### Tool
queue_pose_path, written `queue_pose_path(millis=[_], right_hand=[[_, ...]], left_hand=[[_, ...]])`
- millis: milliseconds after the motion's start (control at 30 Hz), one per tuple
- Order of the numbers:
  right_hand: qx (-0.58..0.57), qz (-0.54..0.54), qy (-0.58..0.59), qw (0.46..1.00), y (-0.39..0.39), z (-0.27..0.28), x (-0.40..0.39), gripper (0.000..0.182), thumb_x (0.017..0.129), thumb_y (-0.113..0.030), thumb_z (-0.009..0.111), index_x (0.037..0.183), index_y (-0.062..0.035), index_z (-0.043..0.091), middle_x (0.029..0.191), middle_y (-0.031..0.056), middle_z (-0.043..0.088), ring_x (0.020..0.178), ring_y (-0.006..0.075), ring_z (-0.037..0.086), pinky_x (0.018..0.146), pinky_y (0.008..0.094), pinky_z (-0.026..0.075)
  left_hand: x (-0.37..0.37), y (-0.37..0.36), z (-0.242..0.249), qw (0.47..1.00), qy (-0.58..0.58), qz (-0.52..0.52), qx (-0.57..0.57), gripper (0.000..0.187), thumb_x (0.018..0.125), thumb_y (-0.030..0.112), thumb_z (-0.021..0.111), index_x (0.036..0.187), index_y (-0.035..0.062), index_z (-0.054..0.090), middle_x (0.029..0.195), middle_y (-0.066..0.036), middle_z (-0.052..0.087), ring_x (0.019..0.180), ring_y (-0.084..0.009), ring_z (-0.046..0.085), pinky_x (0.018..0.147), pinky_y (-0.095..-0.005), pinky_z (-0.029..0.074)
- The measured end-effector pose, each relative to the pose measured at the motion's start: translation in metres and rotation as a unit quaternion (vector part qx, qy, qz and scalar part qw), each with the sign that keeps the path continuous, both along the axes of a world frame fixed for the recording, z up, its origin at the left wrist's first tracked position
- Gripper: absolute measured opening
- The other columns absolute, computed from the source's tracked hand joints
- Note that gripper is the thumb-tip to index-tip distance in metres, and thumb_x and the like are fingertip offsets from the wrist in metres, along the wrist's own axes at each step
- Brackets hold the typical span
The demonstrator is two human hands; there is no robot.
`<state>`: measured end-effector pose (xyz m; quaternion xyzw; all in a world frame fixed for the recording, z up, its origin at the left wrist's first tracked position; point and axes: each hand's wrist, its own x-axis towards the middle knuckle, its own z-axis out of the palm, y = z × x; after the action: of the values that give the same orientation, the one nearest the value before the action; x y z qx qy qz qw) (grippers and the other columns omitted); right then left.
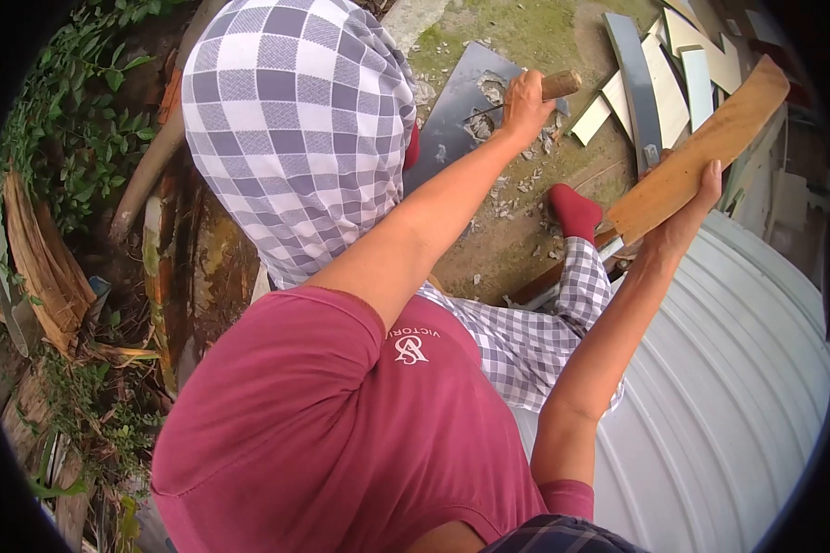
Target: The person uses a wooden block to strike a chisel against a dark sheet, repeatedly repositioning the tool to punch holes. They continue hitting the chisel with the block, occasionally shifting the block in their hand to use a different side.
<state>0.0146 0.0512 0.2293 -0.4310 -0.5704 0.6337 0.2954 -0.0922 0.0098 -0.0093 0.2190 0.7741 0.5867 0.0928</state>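
Observation:
My left hand (524, 106) is wrapped round a chisel, its wooden handle (563, 85) sticking out past my fist. The thin metal shaft slants down to a dark grey slab (441, 134) lying on the ground, where the tip meets a rough, chipped patch (480, 126). A second broken patch (492, 88) shows just above it. Out to the right, my right hand (681, 221) grips a long flat wooden board (701, 152), raised at a slant. Its far end points up and right, away from the chisel.
Grey chips (503, 194) litter the mossy concrete. Several pale and grey strips (632, 101) are heaped at upper right. A ribbed metal sheet (710, 369) lies at lower right. Logs (51, 267) and plants (74, 129) line the left. My red-socked foot (576, 212) rests near the chips.

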Motion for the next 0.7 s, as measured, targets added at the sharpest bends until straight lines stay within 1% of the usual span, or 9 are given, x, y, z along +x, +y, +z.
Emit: queue_pose_path(millis=[67,133,200,267,300,433,533,633,700], right_hand=[[0.071,0.019,-0.079,0.994,-0.008,-0.044,-0.003,0.055,0.087,-0.045,0.053,0.119,-0.0006,0.045,0.102,0.0121,0.055,0.091,0.0189,0.056,0.080,0.0324,0.045],[0.029,0.171,-0.234,0.957,-0.025,-0.089,0.007,0.056,0.086,-0.050,0.054,0.112,-0.0014,0.048,0.098,0.0075,0.049,0.090,0.0148,0.047,0.080,0.0311,0.040],[0.046,0.170,-0.231,0.957,-0.022,-0.080,0.000,0.057,0.084,-0.053,0.055,0.110,-0.0018,0.051,0.093,0.0094,0.053,0.082,0.0157,0.053,0.072,0.0299,0.044],[-0.138,0.075,-0.179,0.971,-0.017,-0.050,0.001,0.058,0.081,-0.055,0.058,0.105,-0.0022,0.054,0.082,0.0098,0.056,0.065,0.0158,0.056,0.057,0.0267,0.046],[-0.098,0.033,-0.168,0.980,-0.015,-0.034,-0.003,0.059,0.078,-0.058,0.059,0.099,-0.0029,0.056,0.071,0.0091,0.056,0.051,0.0150,0.053,0.046,0.0245,0.045],[-0.022,0.015,-0.088,0.996,0.010,0.006,-0.017,0.058,0.081,-0.059,0.053,0.097,-0.0038,0.055,0.075,0.0091,0.056,0.052,0.0144,0.053,0.047,0.0264,0.045],[0.056,0.033,-0.041,0.997,0.009,-0.018,-0.022,0.052,0.085,-0.054,0.051,0.099,-0.0041,0.053,0.081,0.0085,0.055,0.070,0.0157,0.057,0.061,0.0295,0.047],[0.058,0.236,-0.274,0.931,-0.017,-0.087,-0.004,0.073,0.086,-0.053,0.052,0.129,0.0047,0.038,0.118,0.0186,0.050,0.113,0.0234,0.045,0.099,0.0327,0.031],[-0.004,0.193,-0.260,0.946,-0.022,-0.062,-0.011,0.065,0.083,-0.053,0.055,0.121,-0.0008,0.048,0.102,0.0126,0.055,0.095,0.0182,0.052,0.083,0.0292,0.041]], left_hand=[[-0.002,0.001,-0.002,1.000,0.017,-0.001,0.000,0.037,0.069,0.008,0.072,0.097,0.0004,0.049,0.096,-0.020,0.056,0.095,-0.0397,0.053,0.081,-0.0457,0.043],[-0.003,-0.002,0.001,1.000,0.008,-0.011,-0.023,0.038,0.069,0.008,0.072,0.098,-0.0001,0.049,0.096,-0.021,0.056,0.095,-0.0396,0.053,0.081,-0.0456,0.043],[-0.011,0.004,0.007,0.999,0.003,-0.020,-0.032,0.038,0.069,0.008,0.071,0.098,-0.0007,0.049,0.096,-0.021,0.057,0.095,-0.0394,0.053,0.081,-0.0455,0.044],[-0.005,-0.003,0.007,1.000,-0.007,0.004,-0.010,0.037,0.066,0.005,0.072,0.095,0.0007,0.049,0.095,-0.021,0.056,0.093,-0.0398,0.053,0.081,-0.0463,0.043],[-0.006,-0.003,0.008,1.000,-0.012,0.004,-0.009,0.038,0.067,0.005,0.072,0.096,0.0004,0.049,0.095,-0.021,0.056,0.094,-0.0395,0.053,0.081,-0.0460,0.043],[-0.008,-0.002,0.004,1.000,0.004,0.011,-0.012,0.042,0.068,0.008,0.071,0.103,-0.0020,0.051,0.096,-0.021,0.058,0.095,-0.0389,0.054,0.081,-0.0445,0.044],[-0.009,-0.002,0.005,1.000,0.012,0.016,-0.007,0.040,0.068,0.008,0.071,0.101,-0.0022,0.051,0.094,-0.022,0.058,0.093,-0.0398,0.055,0.080,-0.0451,0.045],[-0.010,-0.005,0.014,0.999,-0.030,-0.016,-0.039,0.039,0.067,0.005,0.072,0.098,-0.0002,0.050,0.095,-0.020,0.056,0.095,-0.0390,0.053,0.082,-0.0453,0.043],[-0.013,-0.001,0.012,0.999,-0.024,-0.010,-0.030,0.039,0.067,0.004,0.072,0.099,-0.0002,0.050,0.095,-0.020,0.056,0.095,-0.0391,0.053,0.082,-0.0453,0.043]])
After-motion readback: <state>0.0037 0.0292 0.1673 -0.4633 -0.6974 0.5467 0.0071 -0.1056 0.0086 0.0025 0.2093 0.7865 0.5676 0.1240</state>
